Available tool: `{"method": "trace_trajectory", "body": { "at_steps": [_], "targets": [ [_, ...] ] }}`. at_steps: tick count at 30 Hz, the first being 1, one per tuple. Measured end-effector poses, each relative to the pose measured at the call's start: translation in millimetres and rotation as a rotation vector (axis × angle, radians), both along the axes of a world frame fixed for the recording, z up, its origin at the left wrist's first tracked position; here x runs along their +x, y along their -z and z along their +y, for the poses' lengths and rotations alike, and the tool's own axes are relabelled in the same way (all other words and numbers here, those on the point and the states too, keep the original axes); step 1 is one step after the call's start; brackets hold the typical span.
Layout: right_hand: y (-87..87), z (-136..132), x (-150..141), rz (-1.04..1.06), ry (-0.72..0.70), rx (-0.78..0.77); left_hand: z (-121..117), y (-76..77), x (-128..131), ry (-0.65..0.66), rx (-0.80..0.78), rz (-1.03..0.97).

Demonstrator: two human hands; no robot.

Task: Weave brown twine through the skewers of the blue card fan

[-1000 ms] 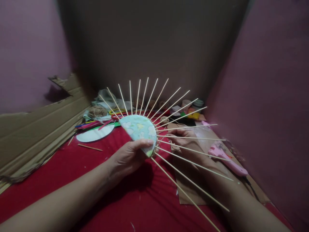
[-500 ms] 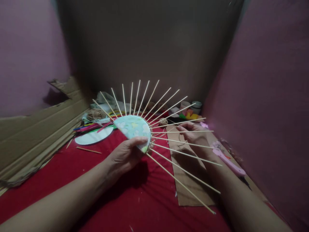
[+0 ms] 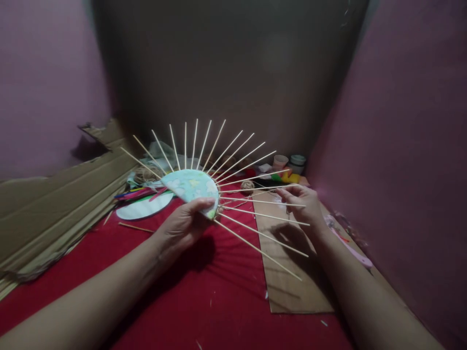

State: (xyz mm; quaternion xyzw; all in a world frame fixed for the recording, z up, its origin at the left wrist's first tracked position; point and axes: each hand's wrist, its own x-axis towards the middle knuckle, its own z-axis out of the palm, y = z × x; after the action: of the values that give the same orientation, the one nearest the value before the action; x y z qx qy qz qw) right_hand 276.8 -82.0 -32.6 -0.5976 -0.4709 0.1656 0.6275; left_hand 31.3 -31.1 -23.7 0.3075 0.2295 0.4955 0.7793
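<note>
My left hand (image 3: 188, 218) grips a half-round piece covered in pale blue flowered fabric (image 3: 191, 184), thumb on top and fingers hidden beneath. Thin wooden sticks (image 3: 260, 216) fan out from its curved edge. Some twine (image 3: 233, 209) is worked around the stick bases at the right of that edge. A strand of it stretches to my right hand (image 3: 301, 201), whose thumb and forefinger are pinched together on it among the right-hand sticks. Behind the sticks sits a small ball of twine (image 3: 247, 185).
Under my right arm lies a flat cardboard sheet (image 3: 288, 272) on the red cloth (image 3: 219, 301). A pink-handled tool (image 3: 355, 254) rests at the right. Left are a white half-round piece (image 3: 144, 208), a loose stick (image 3: 134, 227) and folded cardboard (image 3: 65, 204). Cups (image 3: 297, 163) stand at the back.
The fabric-covered piece and my left hand have shifted slightly left and up. My right hand has moved a little right, drawing the twine out into a longer strand.
</note>
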Motion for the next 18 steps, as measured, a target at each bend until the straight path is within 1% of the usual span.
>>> {"method": "trace_trajectory", "body": {
  "at_steps": [2, 6, 8, 12, 18],
  "targets": [
    [-0.5, -1.4, 2.4, 0.067, -0.047, -0.004, 3.2, 0.3, -0.3, -0.013, 0.007, 0.000],
    [-0.1, -3.6, 10.7, 0.251, -0.216, -0.042, 7.5, 1.0, -0.7, -0.024, 0.013, 0.015],
    [1.4, -3.0, 14.8, 0.294, -0.249, -0.041, 8.1, 1.8, -0.7, -0.025, 0.016, 0.021],
    [3.5, 0.1, 16.9, 0.284, -0.228, 0.028, 8.0, 3.4, -0.6, -0.018, 0.013, 0.012],
    [1.3, 0.0, 10.3, 0.209, -0.110, 0.138, 8.9, 2.7, -1.3, -0.022, -0.002, 0.030]
  ]
}}
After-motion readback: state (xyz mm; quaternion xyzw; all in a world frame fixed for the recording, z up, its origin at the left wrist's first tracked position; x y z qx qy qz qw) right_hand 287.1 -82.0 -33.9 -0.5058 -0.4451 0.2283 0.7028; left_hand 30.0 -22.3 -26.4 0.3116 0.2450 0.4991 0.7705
